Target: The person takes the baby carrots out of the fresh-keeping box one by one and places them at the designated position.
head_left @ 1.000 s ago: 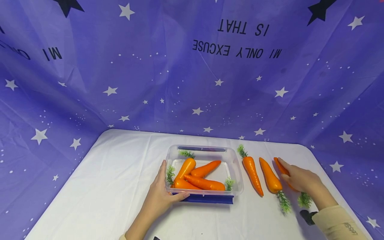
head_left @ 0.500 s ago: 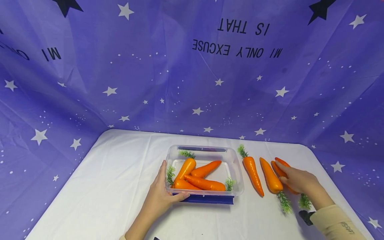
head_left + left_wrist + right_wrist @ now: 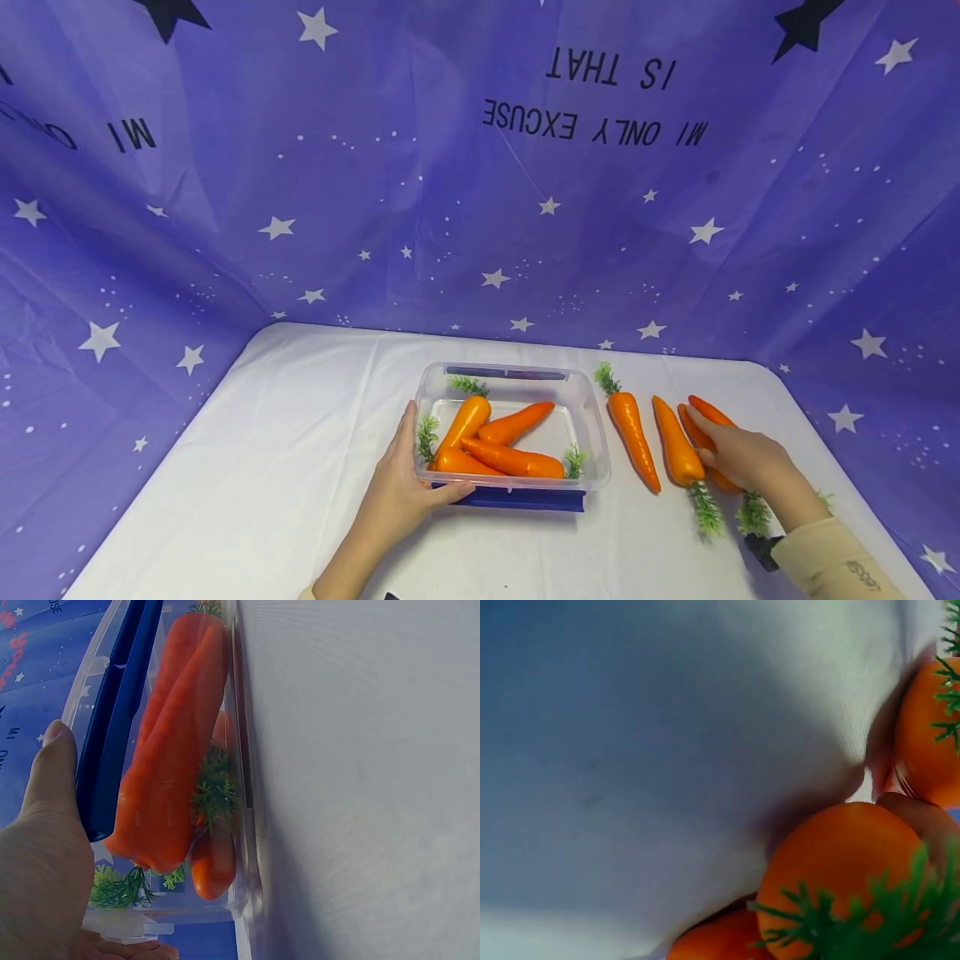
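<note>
My left hand (image 3: 401, 492) holds the left front corner of a clear plastic container (image 3: 596, 417), its thumb over the front rim by a blue latch flap (image 3: 112, 742). Several orange carrots (image 3: 513, 458) with green tops lie inside, piled toward the left and front. On the right, my right hand (image 3: 750, 462) grips a carrot (image 3: 697, 429) on the cloth from above, index finger and thumb along its sides. Its thick end and leafy top (image 3: 885, 922) show large in the right wrist view. Another carrot (image 3: 708, 407) lies just right of it, partly under the hand.
Two loose carrots, one (image 3: 633, 437) with its top pointing away and one (image 3: 678, 450) with its top toward me, lie between container and right hand. A white cloth (image 3: 247, 467) covers the table. A purple star-patterned curtain (image 3: 420, 208) surrounds the far sides.
My right hand has drawn its carrot a little left, toward the neighbouring one, and the carrot on its right has come into sight. The left hand and container stay put.
</note>
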Tool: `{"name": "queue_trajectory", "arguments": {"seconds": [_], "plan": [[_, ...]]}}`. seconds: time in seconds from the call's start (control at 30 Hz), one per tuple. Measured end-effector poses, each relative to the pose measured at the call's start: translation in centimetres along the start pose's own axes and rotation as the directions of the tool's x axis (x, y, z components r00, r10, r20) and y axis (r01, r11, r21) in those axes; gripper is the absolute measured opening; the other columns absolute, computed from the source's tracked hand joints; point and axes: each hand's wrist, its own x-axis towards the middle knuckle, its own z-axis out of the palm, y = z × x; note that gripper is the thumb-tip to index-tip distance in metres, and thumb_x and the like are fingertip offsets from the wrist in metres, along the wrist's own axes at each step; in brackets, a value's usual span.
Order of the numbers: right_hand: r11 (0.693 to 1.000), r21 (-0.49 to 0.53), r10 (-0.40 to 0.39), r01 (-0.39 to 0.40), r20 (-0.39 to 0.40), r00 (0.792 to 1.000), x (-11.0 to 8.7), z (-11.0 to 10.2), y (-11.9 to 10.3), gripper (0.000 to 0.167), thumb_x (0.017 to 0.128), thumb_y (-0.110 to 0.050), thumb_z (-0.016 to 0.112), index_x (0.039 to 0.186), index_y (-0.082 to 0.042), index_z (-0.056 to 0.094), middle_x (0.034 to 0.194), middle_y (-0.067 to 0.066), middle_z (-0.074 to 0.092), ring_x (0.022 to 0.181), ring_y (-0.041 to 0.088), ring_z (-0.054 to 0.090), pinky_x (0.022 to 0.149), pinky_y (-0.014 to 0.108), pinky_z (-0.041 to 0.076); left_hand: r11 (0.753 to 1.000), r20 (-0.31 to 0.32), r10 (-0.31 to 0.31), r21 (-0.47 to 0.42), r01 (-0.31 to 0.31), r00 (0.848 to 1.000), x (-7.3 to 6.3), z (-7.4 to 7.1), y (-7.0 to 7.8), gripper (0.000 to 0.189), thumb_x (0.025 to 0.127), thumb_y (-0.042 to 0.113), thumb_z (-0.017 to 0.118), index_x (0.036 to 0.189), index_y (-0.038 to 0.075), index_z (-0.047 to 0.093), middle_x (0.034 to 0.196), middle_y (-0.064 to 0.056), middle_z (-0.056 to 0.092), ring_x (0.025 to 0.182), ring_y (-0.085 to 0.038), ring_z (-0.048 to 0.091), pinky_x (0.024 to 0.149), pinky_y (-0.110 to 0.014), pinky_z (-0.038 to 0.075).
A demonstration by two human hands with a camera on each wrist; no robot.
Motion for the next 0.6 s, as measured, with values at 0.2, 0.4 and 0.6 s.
{"name": "queue_trajectory", "arguments": {"seconds": [0.2,0.4,0.6], "plan": [[1.000,-0.018,-0.002,0.001,-0.025,1.000,-0.13,0.24,-0.07,0.076,0.097,-0.038,0.060,0.157,-0.009,0.024,0.155,0.028,0.034,0.063,0.027,0.057,0.065,0.051,0.054,1.000,-0.008,0.007,0.003,-0.007,1.000,-0.05,0.07,0.01,0.138,0.059,0.075,0.079,0.161,0.021,0.003,0.165,-0.013,0.020,0.149,-0.035,0.029,0.115,-0.058,0.034],[0.999,-0.054,-0.010,0.006,-0.074,0.997,-0.21,0.70,-0.13,0.080,0.095,-0.048,0.060,0.156,-0.008,0.028,0.157,0.026,0.032,0.089,0.047,0.065,0.075,0.064,0.052,1.000,-0.006,0.001,-0.004,-0.001,1.000,-0.02,0.05,0.02,0.139,0.058,0.075,0.080,0.161,0.019,0.004,0.165,-0.012,0.020,0.149,-0.035,0.029,0.116,-0.058,0.033],[0.998,-0.057,0.001,-0.007,-0.095,0.995,-0.28,0.91,-0.06,0.082,0.094,-0.058,0.055,0.156,-0.011,0.028,0.155,0.026,0.035,0.096,0.051,0.064,0.071,0.063,0.053,1.000,-0.008,0.007,-0.007,-0.007,1.000,0.03,0.07,0.02,0.139,0.059,0.074,0.081,0.161,0.017,0.006,0.165,-0.012,0.020,0.149,-0.035,0.029,0.116,-0.058,0.033]]}}
